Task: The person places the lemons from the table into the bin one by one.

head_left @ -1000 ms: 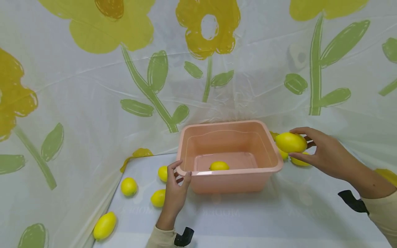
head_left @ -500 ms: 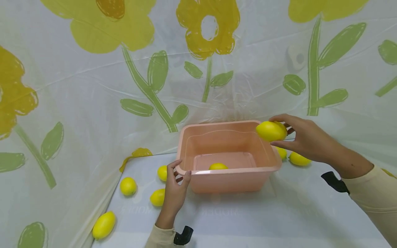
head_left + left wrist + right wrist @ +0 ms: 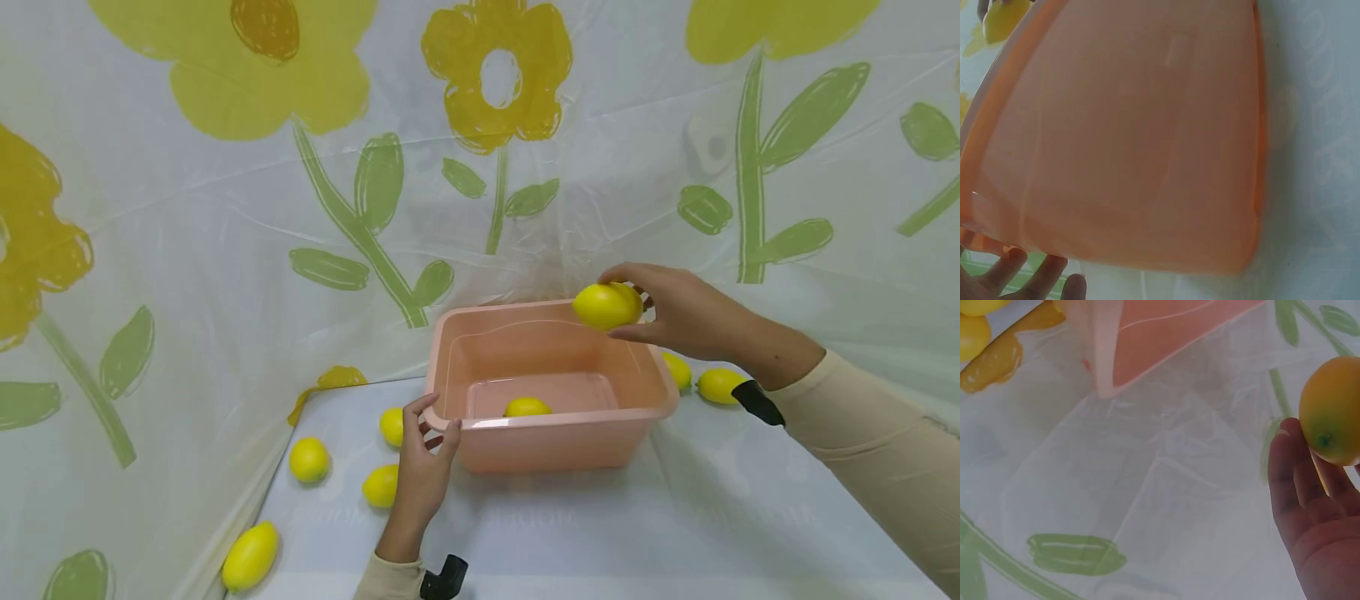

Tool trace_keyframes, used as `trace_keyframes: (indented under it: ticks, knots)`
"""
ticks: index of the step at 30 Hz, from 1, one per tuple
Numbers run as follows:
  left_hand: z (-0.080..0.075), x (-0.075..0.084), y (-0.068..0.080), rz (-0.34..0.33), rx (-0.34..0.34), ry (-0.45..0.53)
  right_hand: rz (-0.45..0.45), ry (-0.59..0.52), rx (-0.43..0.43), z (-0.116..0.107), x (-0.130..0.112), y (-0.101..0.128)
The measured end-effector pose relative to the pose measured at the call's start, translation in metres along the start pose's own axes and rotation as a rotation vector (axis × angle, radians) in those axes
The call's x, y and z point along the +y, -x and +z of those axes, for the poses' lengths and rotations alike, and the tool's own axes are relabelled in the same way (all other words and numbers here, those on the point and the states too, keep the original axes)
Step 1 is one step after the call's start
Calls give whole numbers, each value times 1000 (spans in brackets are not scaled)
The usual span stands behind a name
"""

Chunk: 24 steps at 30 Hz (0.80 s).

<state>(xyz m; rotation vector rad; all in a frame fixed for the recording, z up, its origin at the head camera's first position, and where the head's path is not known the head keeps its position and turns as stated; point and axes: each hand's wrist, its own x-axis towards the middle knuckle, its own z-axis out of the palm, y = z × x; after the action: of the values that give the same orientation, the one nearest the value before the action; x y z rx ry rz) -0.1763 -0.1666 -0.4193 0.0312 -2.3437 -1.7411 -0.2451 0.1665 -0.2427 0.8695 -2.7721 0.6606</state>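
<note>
My right hand grips a smooth yellow lemon w/ curled fingers, frame center-right, above the far rim of the pink rectangular plastic tub. My left hand pinches the tub's near-left rim, lower center.

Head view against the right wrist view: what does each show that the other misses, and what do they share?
Only the head view shows the left hand gripping the pink tub's rim, the lemon inside the tub, and four loose lemons to its left. Only the right wrist view shows the green stem end of the held lemon. Both show the right hand holding that lemon, the tub and the flowered plastic sheet.
</note>
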Motion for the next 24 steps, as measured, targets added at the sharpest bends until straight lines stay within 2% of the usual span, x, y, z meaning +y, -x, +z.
trace_keyframes:
  ticks: [12,24]
  knots:
    - [0,-3,-1,-14,12,6,-89,-7,-29,18,-2,-36]
    - [0,-2,0,9,10,26,-64,-31,-165,45,-8,-67]
